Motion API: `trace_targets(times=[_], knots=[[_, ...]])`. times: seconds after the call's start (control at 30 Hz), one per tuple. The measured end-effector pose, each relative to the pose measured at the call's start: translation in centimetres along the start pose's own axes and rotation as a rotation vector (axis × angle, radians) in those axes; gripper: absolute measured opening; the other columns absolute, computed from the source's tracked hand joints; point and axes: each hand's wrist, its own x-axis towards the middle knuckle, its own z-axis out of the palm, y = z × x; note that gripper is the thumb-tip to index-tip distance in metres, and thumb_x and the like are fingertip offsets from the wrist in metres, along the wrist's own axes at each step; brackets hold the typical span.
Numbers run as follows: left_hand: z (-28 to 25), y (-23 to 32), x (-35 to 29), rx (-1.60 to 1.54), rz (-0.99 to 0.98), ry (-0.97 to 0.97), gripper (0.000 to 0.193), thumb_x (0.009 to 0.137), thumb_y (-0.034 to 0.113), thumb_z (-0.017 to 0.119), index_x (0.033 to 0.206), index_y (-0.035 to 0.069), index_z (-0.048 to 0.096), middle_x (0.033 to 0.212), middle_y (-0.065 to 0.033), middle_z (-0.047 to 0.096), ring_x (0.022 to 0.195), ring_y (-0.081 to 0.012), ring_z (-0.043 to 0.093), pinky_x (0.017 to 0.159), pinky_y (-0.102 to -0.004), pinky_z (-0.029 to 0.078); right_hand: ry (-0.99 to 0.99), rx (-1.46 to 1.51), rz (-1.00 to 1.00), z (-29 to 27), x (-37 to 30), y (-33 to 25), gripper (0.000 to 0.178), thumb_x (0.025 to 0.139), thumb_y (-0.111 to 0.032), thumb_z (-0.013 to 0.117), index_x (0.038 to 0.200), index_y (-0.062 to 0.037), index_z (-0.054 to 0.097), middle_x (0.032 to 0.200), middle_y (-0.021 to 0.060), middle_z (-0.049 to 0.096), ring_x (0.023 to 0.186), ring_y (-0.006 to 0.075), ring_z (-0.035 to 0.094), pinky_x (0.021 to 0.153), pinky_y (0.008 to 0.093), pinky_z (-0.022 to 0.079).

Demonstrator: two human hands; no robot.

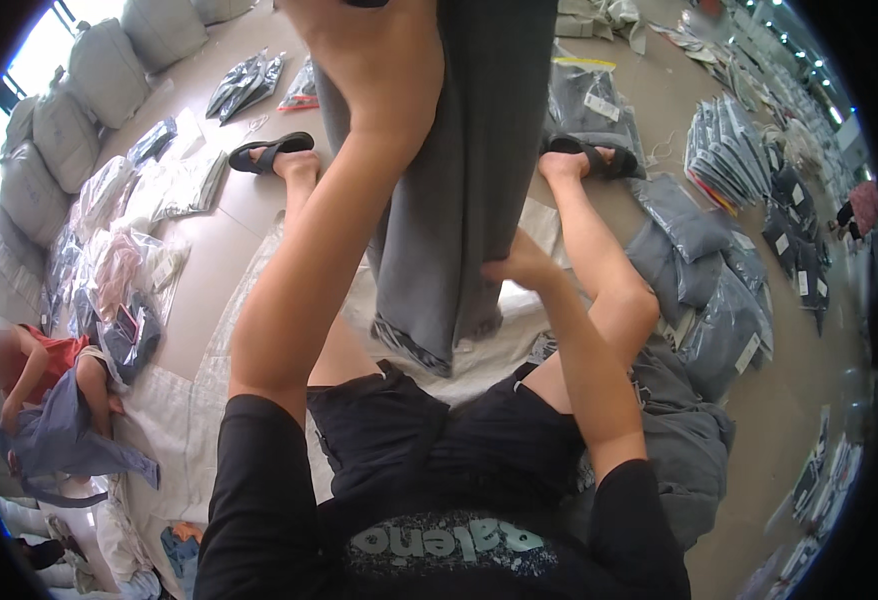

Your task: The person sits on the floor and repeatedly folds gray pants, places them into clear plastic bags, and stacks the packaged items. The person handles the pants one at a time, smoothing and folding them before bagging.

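Note:
A pair of dark grey trousers (459, 200) hangs lengthwise in front of me, its two leg ends with speckled inner hems dangling just above my lap. My left hand (374, 60) is raised at the top edge of the view beside the upper part of the trousers; its fingers are cut off by the frame. Lower down, my right hand (524, 265) grips the right side edge of the cloth, with some fingers hidden behind it. A pale cloth sheet (219, 350) lies on the floor under my legs.
Bagged grey garments (694, 250) lie to my right, beside a neat stack of bagged clothes (727, 150). A crumpled grey garment pile (679, 430) sits by my right hip. Clear-bagged clothes (109, 260) and large sacks (69, 130) line the left. Another person (54, 370) sits at far left handling blue-grey cloth.

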Motion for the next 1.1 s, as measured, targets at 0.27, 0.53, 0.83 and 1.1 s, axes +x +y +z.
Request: trace_targets(times=[0.27, 0.53, 0.83, 1.1], knots=[[-11.9, -27.7, -9.8, 0.506, -0.504, 0.002, 0.098, 0.091, 0.039, 0.084, 0.160, -0.005, 0.030, 0.140, -0.0236, 0.062, 0.119, -0.0332, 0.066, 0.103, -0.0412, 0.052, 0.127, 0.467, 0.494, 2.0, 3.4, 9.0, 0.049, 0.098, -0.016, 0.068, 0.143, 0.0012, 0.057, 0.128, 0.0075, 0.071, 0.114, 0.0152, 0.067, 0.100, 0.0323, 0.054], [-26.0, -21.5, -34.8, 0.973, -0.575, -0.784, 0.048, 0.092, 0.017, 0.075, 0.136, 0.003, 0.063, 0.128, -0.0175, 0.066, 0.126, -0.0383, 0.058, 0.107, -0.0471, 0.046, 0.390, -0.411, 0.785, 2.8, 3.3, 19.1, 0.059, 0.097, -0.036, 0.072, 0.132, 0.0091, 0.059, 0.125, 0.0303, 0.071, 0.119, 0.0411, 0.070, 0.101, 0.0436, 0.054], [-22.5, -21.7, -34.2, 0.834, -0.326, -1.112, 0.044, 0.095, 0.023, 0.073, 0.135, 0.007, 0.068, 0.106, -0.0073, 0.060, 0.100, -0.0272, 0.057, 0.089, -0.0410, 0.046, 0.545, -0.594, 0.257, -7.8, 15.7, 24.1, 0.051, 0.099, -0.036, 0.072, 0.135, -0.0002, 0.062, 0.130, 0.0242, 0.071, 0.120, 0.0371, 0.070, 0.102, 0.0444, 0.054], [-22.6, -22.6, -35.6, 0.786, -0.402, -1.107, 0.043, 0.096, 0.024, 0.072, 0.136, 0.008, 0.068, 0.104, -0.0063, 0.056, 0.098, -0.0265, 0.055, 0.090, -0.0400, 0.046, 0.539, -0.170, 0.402, -11.9, 28.9, 26.1, 0.066, 0.079, -0.026, 0.095, 0.131, 0.0041, 0.068, 0.122, 0.0164, 0.075, 0.108, 0.0248, 0.073, 0.095, 0.0381, 0.058]])
